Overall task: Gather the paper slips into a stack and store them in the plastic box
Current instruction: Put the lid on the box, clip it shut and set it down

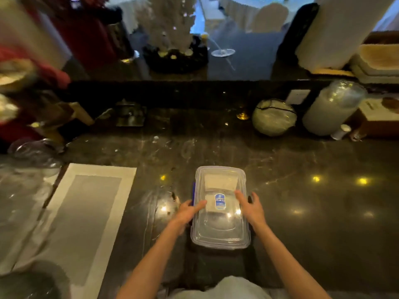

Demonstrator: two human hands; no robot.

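Note:
A clear plastic box (220, 231) with its lid on stands on the dark marble counter in front of me. A blue label (220, 202) sits on the lid. Through the lid I see a pale stack of paper slips (220, 182) in the far half of the box. My left hand (190, 211) rests at the box's left side, fingers reaching onto the lid. My right hand (250, 207) touches the right side of the lid with its fingers spread. A blue side clip (193, 190) shows on the left edge.
A grey and white mat (86, 223) lies to the left. Glassware (36, 152) stands at the far left. A round wrapped ball (274, 117), a large glass jar (332, 108) and a small white bottle (342, 131) stand at the back right, below a raised ledge.

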